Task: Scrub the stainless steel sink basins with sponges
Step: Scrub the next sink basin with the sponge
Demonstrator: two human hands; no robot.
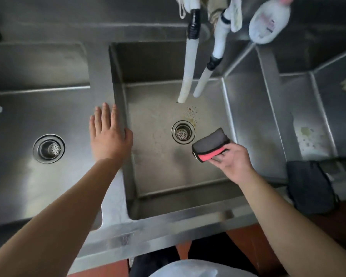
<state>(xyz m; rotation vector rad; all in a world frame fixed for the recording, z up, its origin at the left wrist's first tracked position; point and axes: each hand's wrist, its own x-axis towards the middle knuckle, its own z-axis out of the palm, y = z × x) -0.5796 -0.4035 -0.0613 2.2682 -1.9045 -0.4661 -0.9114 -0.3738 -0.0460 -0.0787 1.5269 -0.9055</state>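
Gripping a sponge [210, 144]: right hand [233, 159] is palm-up, fingers curling under its near edge, thumb side hidden. Sponge is grey on top with a red-pink layer facing the fingers; long axis running from lower-left to upper-right, far end tilting up and away from the palm. It is hanging in the air above the middle basin [168, 170], just right of the drain strainer [183, 132], not touching the steel. Left hand [108, 132] is lying flat, palm down, fingers spread wide and holding nothing, pressing on the divider rim beside that basin, thumb hooking over the basin edge. Both forearms are reaching in bare from below. Beyond the fingertips two white hoses [188, 72] are dangling into the basin. Dark cloth [310, 186] is draping over the front rim right of the sponge hand.
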